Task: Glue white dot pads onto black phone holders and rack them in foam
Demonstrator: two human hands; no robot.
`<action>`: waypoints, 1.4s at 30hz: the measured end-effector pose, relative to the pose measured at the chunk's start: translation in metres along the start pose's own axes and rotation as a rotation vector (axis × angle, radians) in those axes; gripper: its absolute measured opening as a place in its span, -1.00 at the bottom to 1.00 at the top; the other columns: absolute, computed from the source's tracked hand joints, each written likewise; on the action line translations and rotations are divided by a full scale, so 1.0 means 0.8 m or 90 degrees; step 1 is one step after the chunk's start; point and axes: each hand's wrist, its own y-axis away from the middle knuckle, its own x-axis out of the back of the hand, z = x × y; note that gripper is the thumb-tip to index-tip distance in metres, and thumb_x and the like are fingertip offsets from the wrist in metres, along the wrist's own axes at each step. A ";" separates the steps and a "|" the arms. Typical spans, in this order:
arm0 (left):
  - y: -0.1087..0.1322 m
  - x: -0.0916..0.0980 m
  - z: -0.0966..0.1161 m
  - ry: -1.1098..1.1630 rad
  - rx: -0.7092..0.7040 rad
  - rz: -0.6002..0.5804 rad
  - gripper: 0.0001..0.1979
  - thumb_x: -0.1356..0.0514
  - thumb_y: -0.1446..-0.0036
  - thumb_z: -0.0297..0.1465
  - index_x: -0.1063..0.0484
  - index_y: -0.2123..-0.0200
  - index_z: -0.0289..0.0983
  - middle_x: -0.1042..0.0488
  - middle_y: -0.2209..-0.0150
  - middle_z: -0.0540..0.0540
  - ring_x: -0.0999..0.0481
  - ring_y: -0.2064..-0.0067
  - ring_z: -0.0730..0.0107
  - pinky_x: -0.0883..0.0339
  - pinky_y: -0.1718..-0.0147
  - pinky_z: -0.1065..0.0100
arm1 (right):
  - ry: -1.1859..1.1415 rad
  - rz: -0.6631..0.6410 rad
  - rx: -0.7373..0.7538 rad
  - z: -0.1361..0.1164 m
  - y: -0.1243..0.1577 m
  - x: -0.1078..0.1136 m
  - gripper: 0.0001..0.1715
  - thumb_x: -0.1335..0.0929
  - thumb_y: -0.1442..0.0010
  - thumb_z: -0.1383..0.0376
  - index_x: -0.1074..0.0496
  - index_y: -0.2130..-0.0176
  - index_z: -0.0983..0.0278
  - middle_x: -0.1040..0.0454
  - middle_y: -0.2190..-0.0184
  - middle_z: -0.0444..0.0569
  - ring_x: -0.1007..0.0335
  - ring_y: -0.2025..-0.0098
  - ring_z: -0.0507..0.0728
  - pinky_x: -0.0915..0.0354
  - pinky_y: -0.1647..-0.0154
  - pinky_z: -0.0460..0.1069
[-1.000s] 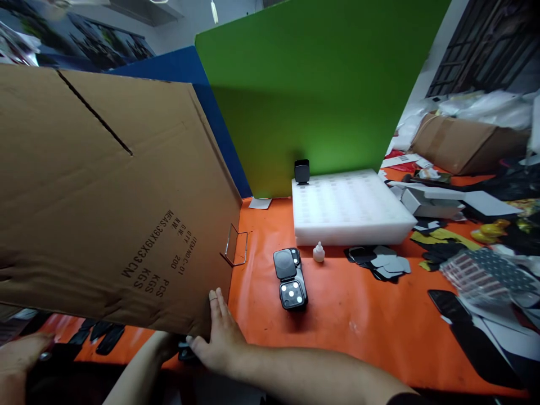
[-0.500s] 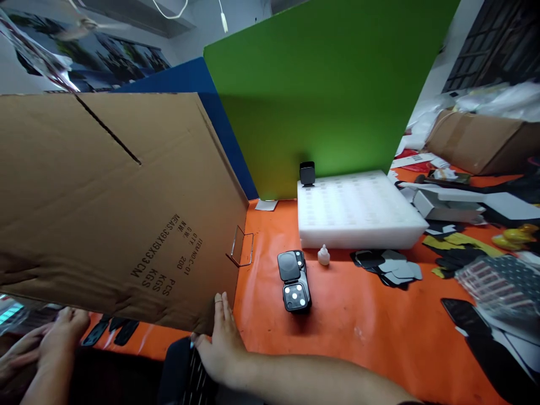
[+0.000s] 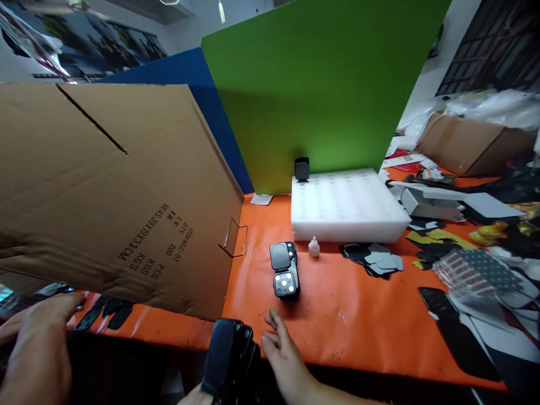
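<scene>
At the bottom middle, a stack of glossy black square pieces with rounded corners point(image 3: 223, 351) stands tilted in front of the table edge. A small part of my left hand point(image 3: 196, 397) shows at its lower side, gripping it; most of that hand is out of frame. Just right of the stack, my right hand point(image 3: 287, 357) is open and holds nothing, its fingers pointing forward and partly bent. Ahead on the orange table point(image 3: 333, 315) lie black square pieces point(image 3: 280, 256), one with white dots on its face. A small white dropper bottle point(image 3: 314, 247) stands beside them.
A big cardboard sheet point(image 3: 126, 185) stands at left, with a wire stand point(image 3: 236, 239) against it. A white foam block point(image 3: 348, 208) carries one black square piece point(image 3: 301, 169). Green board point(image 3: 320, 95) stands behind. Another person's hand point(image 3: 40, 343) is at far left; flat cutouts point(image 3: 375, 260) lie right.
My right hand has left the cardboard's lower edge and moved right. The black stack has risen and shifted right into fuller view. The camera view has shifted slightly.
</scene>
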 end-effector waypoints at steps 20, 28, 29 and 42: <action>-0.041 -0.091 0.022 0.065 0.044 -0.250 -0.84 -0.15 0.06 -0.41 -0.41 0.48 -0.43 -0.50 0.52 -0.18 -0.48 0.50 0.29 -0.35 0.47 0.33 | 0.011 0.129 0.038 -0.005 0.029 0.118 -0.37 -0.33 0.00 0.04 -0.24 0.00 0.29 -0.35 0.13 0.10 -0.33 0.16 0.14 -0.22 0.05 0.09; 0.007 -0.172 0.005 0.042 0.104 -0.372 -0.85 -0.14 0.04 -0.43 -0.43 0.45 -0.43 -0.49 0.55 -0.13 -0.45 0.57 0.38 -0.28 0.55 0.42 | -0.135 0.087 -0.052 -0.057 0.045 0.131 -0.48 -0.24 -0.09 -0.01 -0.29 0.06 0.24 -0.40 0.16 0.07 -0.38 0.18 0.15 -0.29 0.15 0.09; 0.007 -0.188 -0.001 0.039 0.111 -0.392 -0.85 -0.14 0.04 -0.44 -0.43 0.44 -0.43 -0.49 0.54 -0.13 -0.45 0.56 0.38 -0.28 0.54 0.43 | -0.159 0.078 -0.054 -0.066 0.049 0.135 -0.48 -0.21 -0.11 -0.02 -0.29 0.04 0.23 -0.40 0.14 0.07 -0.38 0.17 0.15 -0.30 0.16 0.09; -0.051 -0.325 -0.083 0.011 0.205 -0.557 -0.75 -0.13 -0.01 -0.33 -0.41 0.33 -0.43 -0.51 0.49 -0.17 -0.50 0.44 0.28 -0.31 0.36 0.34 | -0.171 0.147 0.005 -0.077 0.050 0.235 -0.64 -0.28 -0.10 0.11 -0.35 0.16 0.27 -0.47 0.21 -0.02 -0.37 0.14 0.10 -0.19 0.03 0.04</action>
